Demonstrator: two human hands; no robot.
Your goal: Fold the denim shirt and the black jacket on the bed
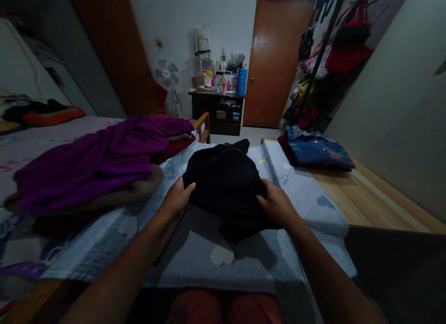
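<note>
Left hand and right hand grip a black cloth garment, apparently unfolded; a blue patterned shirt lies folded, a purple fleecy garment heaped.

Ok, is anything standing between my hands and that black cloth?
Nothing visible: the left hand and right hand grip the black cloth at opposite sides. The purple cloth lies off left, the blue garment off right.

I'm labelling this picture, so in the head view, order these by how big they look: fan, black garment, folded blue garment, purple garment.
Largest to smallest:
1. Purple garment
2. Black garment
3. Folded blue garment
4. Fan, which stands farther back
</note>
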